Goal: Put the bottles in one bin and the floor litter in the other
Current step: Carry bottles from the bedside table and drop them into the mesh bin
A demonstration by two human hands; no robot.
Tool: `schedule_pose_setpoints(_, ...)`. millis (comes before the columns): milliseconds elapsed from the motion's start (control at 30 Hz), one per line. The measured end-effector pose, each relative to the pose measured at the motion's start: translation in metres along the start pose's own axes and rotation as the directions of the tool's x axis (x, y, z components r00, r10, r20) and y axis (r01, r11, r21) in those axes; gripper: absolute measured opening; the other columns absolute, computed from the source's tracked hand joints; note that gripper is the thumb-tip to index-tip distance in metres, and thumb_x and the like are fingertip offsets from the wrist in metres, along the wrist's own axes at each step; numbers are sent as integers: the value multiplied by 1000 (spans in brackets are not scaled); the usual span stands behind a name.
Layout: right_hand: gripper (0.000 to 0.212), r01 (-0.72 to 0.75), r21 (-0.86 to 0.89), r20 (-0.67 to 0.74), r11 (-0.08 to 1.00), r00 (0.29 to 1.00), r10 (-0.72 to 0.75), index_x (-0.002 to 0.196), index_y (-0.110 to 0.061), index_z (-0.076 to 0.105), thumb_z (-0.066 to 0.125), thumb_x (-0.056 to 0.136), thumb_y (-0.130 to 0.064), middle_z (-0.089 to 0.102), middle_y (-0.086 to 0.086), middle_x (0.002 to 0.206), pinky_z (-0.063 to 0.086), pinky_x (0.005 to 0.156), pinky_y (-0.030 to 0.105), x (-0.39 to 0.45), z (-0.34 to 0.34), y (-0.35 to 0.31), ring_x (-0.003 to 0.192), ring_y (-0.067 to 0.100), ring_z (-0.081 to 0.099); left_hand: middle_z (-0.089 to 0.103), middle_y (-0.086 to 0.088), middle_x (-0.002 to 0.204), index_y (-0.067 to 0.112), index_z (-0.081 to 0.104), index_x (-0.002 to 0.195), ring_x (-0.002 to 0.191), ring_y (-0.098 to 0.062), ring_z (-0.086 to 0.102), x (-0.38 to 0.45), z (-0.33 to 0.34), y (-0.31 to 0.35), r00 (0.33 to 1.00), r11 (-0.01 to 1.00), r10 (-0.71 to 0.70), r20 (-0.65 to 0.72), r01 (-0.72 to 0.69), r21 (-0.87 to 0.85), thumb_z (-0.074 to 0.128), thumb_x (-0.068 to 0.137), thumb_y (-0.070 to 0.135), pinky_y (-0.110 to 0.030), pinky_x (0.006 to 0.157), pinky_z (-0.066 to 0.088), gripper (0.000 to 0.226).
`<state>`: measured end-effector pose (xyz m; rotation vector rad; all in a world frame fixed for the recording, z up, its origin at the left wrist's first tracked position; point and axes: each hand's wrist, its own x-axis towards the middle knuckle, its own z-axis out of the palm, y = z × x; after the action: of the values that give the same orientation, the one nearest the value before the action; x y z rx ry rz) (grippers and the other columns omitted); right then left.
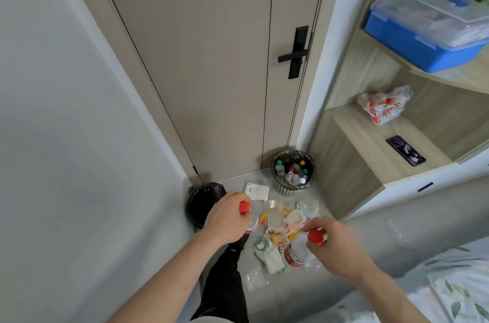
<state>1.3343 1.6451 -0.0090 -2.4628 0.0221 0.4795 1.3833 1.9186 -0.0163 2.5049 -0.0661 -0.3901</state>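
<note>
Left grip [225,217]: curled round red-capped bottle [64,217]
Right grip [336,243]: clasping second bottle [304,246], cap up
Bottle bin [284,187]: ahead by door, nearer right grip
Litter [277,219]: on floor between grips

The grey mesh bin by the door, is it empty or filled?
Filled: the grey mesh bin by the door holds many capped plastic bottles, reaching near its rim.
</note>
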Motion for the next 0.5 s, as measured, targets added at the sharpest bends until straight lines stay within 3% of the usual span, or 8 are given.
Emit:
schedule_pose_setpoints(100, 29, -73, 48, -30, 996, 997, 74, 90, -45, 66, 71, 82, -17, 62, -24, 101, 48, 77, 18, 66, -1, 3, 91, 1, 60, 55, 19, 110, 36, 63, 102, 96, -6, 59, 78, -1, -15, 996, 999, 26, 83, -28, 26, 57, 85, 29, -28, 88, 51, 20)
schedule_pose_setpoints(233, 29, -211, 107, -64, 972, 974, 218, 91, -42, 67, 74, 81, -15, 62, -17, 99, 40, 71, 12, 165, -1, 5, 86, 3, 58, 54, 16, 108, 33, 62, 101, 96, -11, 61, 198, -3, -30, 974, 995, 54, 218, -71, 72, 56, 86, 30, -32, 91, 51, 17)
schedule_pose_setpoints(367, 25, -335, 159, -46, 929, 937, 346, 98, -33, 72, 74, 82, -13, 62, -11, 104, 39, 74, 16, 248, -6, 5, 90, 6, 58, 52, 11, 116, 30, 62, 110, 100, -17, 62, 299, -7, -26, 940, 986, 100, 325, -137, 94, 56, 92, 30, -33, 93, 49, 19)
schedule_pose_setpoints(500, 28, -416, 225, -88, 881, 892, 443, 92, -33, 72, 71, 80, -8, 61, -10, 102, 45, 75, 22, 316, -9, 17, 87, 7, 60, 49, 10, 121, 29, 61, 118, 101, -16, 59, 384, 11, -26, 916, 972, 143, 376, -201, 121, 56, 95, 29, -29, 90, 47, 23)
